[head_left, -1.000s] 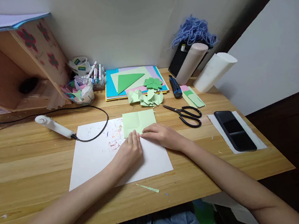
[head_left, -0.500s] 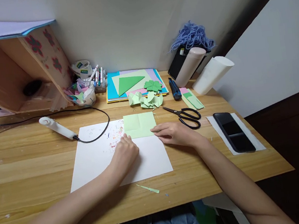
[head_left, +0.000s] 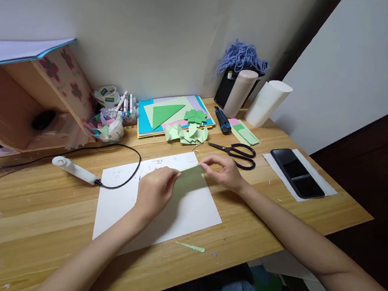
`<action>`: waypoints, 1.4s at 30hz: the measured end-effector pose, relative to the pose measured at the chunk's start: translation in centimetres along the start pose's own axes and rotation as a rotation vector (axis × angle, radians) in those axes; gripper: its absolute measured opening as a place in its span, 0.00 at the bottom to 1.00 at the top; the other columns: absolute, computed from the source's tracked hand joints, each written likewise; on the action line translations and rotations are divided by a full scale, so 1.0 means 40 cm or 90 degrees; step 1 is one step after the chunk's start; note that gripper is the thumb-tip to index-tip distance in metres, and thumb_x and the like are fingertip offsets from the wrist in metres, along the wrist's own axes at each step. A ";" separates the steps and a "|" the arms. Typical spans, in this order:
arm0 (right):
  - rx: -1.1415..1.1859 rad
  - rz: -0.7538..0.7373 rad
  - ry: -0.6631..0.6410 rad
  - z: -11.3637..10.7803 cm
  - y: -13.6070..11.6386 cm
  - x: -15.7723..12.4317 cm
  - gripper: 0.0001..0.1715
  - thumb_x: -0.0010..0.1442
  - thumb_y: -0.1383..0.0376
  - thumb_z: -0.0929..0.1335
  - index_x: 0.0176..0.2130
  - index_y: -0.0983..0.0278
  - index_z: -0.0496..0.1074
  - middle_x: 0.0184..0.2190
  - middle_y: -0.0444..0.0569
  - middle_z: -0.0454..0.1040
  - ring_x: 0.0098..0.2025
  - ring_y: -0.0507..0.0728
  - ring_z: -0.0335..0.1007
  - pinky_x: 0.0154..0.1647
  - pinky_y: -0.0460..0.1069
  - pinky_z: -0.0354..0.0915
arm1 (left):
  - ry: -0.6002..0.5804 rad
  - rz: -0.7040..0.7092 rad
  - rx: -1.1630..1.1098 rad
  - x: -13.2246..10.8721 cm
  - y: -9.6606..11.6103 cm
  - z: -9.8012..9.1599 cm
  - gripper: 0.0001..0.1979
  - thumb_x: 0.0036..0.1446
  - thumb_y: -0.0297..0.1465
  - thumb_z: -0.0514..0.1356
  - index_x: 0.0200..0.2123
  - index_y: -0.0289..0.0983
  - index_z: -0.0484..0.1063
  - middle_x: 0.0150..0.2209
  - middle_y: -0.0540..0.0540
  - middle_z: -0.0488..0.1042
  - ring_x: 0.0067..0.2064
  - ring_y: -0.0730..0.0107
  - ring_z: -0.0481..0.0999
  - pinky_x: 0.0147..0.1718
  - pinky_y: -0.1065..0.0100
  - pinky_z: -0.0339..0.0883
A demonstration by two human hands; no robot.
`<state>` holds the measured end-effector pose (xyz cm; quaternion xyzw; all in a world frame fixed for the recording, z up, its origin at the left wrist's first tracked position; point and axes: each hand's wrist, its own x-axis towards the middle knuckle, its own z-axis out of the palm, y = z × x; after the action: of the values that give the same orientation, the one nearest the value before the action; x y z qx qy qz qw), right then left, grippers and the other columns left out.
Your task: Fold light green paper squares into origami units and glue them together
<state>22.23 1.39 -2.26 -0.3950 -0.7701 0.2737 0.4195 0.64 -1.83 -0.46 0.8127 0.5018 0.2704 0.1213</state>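
A light green sheet of paper point(head_left: 190, 177) is raised above a white sheet point(head_left: 183, 217) and tilted, its face in shadow. My left hand point(head_left: 157, 187) pinches its left corner between thumb and fingers. At the opposite corner, my right hand point(head_left: 222, 172) has a similar pinch. Black-handled scissors point(head_left: 234, 152) lie just beyond my right hand. Coloured specks show on the white sheet behind the green paper. A thin green paper scrap point(head_left: 192, 246) rests near the table's front edge.
Folded light green pieces point(head_left: 189, 134) lie before a stack of coloured paper point(head_left: 143, 121). A corded white tool point(head_left: 75, 171) is at left, a phone point(head_left: 297, 173) at right. Behind stand a paper roll point(head_left: 268, 102), a blue cutter point(head_left: 223, 121) and a scrap cup point(head_left: 110, 128).
The green paper lay flat before; now both hands have lifted it and tilted it. My left hand went from a closed fist on the white sheet to a pinch on the paper's corner.
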 end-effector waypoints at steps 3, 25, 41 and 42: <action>0.138 0.136 0.024 0.003 -0.009 0.001 0.10 0.54 0.61 0.65 0.28 0.65 0.70 0.24 0.45 0.71 0.25 0.51 0.66 0.27 0.46 0.64 | -0.091 -0.122 -0.173 0.015 0.014 -0.036 0.15 0.57 0.36 0.50 0.28 0.36 0.73 0.27 0.49 0.74 0.29 0.72 0.69 0.28 0.73 0.59; 0.275 0.423 -0.095 0.050 0.010 -0.002 0.17 0.47 0.55 0.69 0.26 0.68 0.70 0.18 0.41 0.65 0.18 0.46 0.58 0.20 0.43 0.58 | -0.082 -0.190 -0.129 0.015 -0.039 0.032 0.16 0.52 0.40 0.54 0.42 0.39 0.69 0.37 0.46 0.74 0.38 0.65 0.71 0.36 0.66 0.61; -0.388 0.318 -0.125 -0.204 0.166 -0.013 0.16 0.45 0.71 0.65 0.37 0.66 0.65 0.38 0.54 0.70 0.42 0.58 0.67 0.42 0.51 0.62 | -0.101 -0.193 -0.192 0.064 -0.072 -0.051 0.18 0.55 0.43 0.49 0.22 0.36 0.63 0.22 0.52 0.64 0.25 0.75 0.62 0.24 0.74 0.53; -0.415 0.315 -0.127 -0.205 0.174 -0.013 0.16 0.45 0.71 0.65 0.38 0.66 0.65 0.38 0.54 0.69 0.42 0.59 0.66 0.42 0.51 0.62 | -0.101 -0.205 -0.208 0.065 -0.070 -0.056 0.19 0.55 0.44 0.49 0.22 0.36 0.63 0.21 0.52 0.64 0.25 0.75 0.62 0.23 0.74 0.53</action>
<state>32.13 5.42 -3.65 -0.6517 -0.7351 0.1452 0.1175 -1.82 1.61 0.88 0.7106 0.5630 0.2607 0.3318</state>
